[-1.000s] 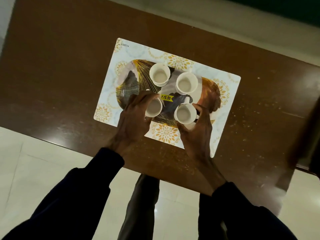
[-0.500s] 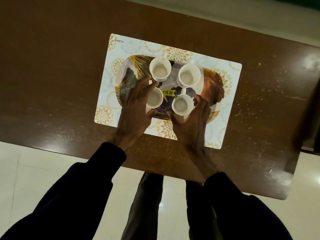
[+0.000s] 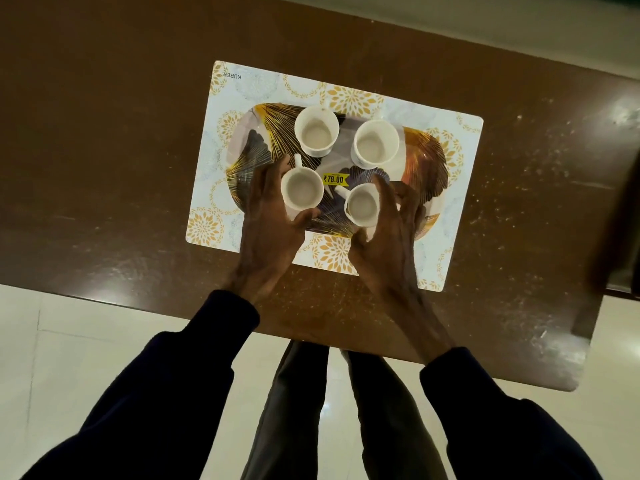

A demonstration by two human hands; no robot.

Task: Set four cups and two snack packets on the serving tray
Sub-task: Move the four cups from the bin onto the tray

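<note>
cups [image 3: 316,131]: white | tray [image 3: 422,157]: gold-leaf pattern | mat [image 3: 346,98]: orange floral | table [image 3: 104,133]: brown

We see a floral placemat [image 3: 346,95] at mid-table on our brown table [image 3: 104,133], and pale floor tiles [image 3: 69,358] beyond its near edge.

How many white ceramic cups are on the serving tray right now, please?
4: far-left white ceramic cup, far-right cup, near-left cup by the left hand, near-right cup by the right hand. None seem hidden.

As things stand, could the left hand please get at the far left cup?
Probably yes: the left hand sits around the near left cup, and the far left cup stands just beyond, uncovered.
</note>
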